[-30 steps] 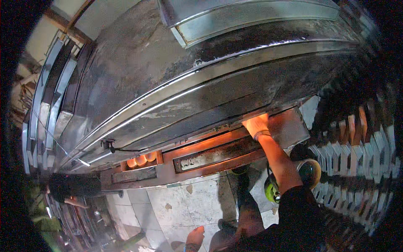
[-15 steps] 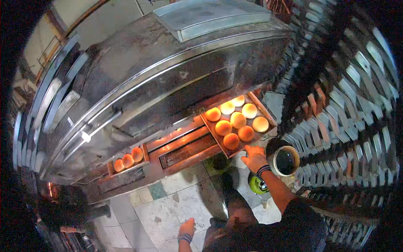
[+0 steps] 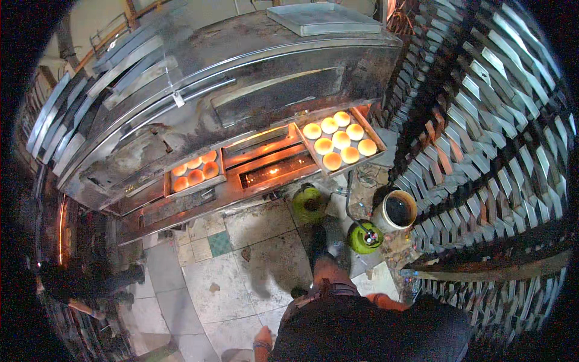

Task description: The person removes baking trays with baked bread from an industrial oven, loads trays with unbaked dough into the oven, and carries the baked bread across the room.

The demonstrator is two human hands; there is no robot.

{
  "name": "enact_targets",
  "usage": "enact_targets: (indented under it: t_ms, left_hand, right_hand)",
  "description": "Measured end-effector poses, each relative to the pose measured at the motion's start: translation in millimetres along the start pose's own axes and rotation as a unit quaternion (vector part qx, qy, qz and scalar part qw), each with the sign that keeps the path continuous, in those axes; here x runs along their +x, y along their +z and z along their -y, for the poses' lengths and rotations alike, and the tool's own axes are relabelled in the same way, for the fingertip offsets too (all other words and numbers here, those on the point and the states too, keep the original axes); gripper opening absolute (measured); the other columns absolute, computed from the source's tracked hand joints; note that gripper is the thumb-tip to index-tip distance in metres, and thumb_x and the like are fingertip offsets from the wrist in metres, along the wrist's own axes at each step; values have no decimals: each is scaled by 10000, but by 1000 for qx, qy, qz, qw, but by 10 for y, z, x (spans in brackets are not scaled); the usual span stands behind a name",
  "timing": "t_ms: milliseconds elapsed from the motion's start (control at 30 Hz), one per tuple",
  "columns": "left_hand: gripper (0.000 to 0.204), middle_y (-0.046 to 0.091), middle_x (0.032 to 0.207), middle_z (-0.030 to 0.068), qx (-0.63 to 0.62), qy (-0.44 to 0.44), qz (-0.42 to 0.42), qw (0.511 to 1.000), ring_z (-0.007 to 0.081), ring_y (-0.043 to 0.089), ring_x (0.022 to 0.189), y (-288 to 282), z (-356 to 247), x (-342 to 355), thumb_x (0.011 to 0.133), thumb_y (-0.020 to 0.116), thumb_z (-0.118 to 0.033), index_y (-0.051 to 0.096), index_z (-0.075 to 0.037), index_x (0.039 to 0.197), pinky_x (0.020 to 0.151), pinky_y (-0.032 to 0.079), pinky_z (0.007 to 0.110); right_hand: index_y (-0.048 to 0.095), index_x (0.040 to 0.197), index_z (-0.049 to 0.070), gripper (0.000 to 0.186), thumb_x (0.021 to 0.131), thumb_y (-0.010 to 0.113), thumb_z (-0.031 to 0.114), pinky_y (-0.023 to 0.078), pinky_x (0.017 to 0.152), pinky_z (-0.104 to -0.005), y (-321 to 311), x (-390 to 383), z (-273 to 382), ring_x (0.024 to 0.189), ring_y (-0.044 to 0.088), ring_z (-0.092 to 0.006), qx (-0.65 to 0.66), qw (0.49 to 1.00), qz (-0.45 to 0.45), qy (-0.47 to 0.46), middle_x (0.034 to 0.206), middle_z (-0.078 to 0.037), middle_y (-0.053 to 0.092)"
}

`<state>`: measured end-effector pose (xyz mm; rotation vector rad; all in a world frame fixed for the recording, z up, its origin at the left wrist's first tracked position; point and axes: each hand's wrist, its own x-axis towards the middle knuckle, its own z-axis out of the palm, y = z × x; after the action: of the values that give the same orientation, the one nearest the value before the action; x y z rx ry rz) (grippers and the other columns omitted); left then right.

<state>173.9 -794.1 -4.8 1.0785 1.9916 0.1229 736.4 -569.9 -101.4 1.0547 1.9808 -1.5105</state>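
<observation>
Low beside my body, my left hand (image 3: pixel 263 336) hangs with its fingers curled in, and nothing shows in it. My right forearm (image 3: pixel 391 303) is drawn back near my thigh, touching no tray; the fingers are too hidden to read. Ahead, a square tray (image 3: pixel 321 166) of several round, golden-topped buns (image 3: pixel 341 140) sits at the right end of the glowing oven opening (image 3: pixel 265 145). Farther left, a second tray (image 3: pixel 223 166) with several browned buns (image 3: pixel 195 177) stands partly inside the opening.
Stacked metal pans (image 3: pixel 482 163) rise along the right side. A bucket with dark contents (image 3: pixel 398 209) and two green gas cylinders (image 3: pixel 364 236) (image 3: pixel 308 204) stand on the tiled floor. An empty pan (image 3: pixel 322 19) lies on the oven top. Another person's arm (image 3: pixel 86 309) shows at lower left.
My right hand has left the edge of the right tray and pulled back to my side. The view has shifted, and more buns show in the left tray.
</observation>
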Motion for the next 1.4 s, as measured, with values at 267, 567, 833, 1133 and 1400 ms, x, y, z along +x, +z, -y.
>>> enact_targets:
  t_ms: [267, 567, 833, 1133, 1400]
  left_hand:
    - [381, 693, 858, 193, -9, 205, 115, 972, 377, 697, 802, 387, 369, 224, 978, 481, -376, 645, -32, 965, 722, 540, 475]
    - [399, 710, 986, 212, 6, 33, -1, 999, 298, 705, 845, -1813, -2118, 1390, 957, 515, -368, 603, -22, 1136, 718, 548, 439]
    - [234, 711, 975, 203, 31, -16, 31, 999, 339, 710, 848, -2143, -3325, 1622, 934, 538, -230, 593, -3, 940, 747, 555, 432]
    - [506, 696, 964, 217, -85, -224, 108, 965, 300, 691, 774, -1790, -3565, 1052, 947, 407, -440, 667, -8, 998, 735, 511, 417]
    - [386, 692, 940, 213, -208, -276, -5, 938, 329, 692, 806, -1822, -3625, 1074, 933, 470, -370, 646, -31, 994, 736, 518, 440]
  right_hand:
    - [696, 1151, 119, 410, 972, 491, 426, 508, 914, -498, -1256, -150, 1448, 1055, 657, -385, -77, 958, -198, 192, 1121, -214, 693]
    - [617, 889, 43, 267, 917, 557, 301, 540, 699, -510, -4321, 588, 1713, 811, 685, -364, -143, 813, -562, -56, 922, -160, 695]
    - [683, 1033, -38, 487, 924, 545, 416, 516, 727, -531, -5583, 1368, 1757, 832, 701, -422, 419, 712, -528, 196, 937, -293, 703]
    - [707, 933, -99, 503, 828, 590, 379, 530, 791, -485, -6831, 2557, 2229, 978, 686, -454, 439, 622, -589, 270, 979, -324, 693]
    - [662, 1071, 2, 524, 985, 358, 420, 504, 871, -557, -6778, 2765, 2178, 1021, 639, -488, 102, 830, -537, 114, 1074, -290, 679]
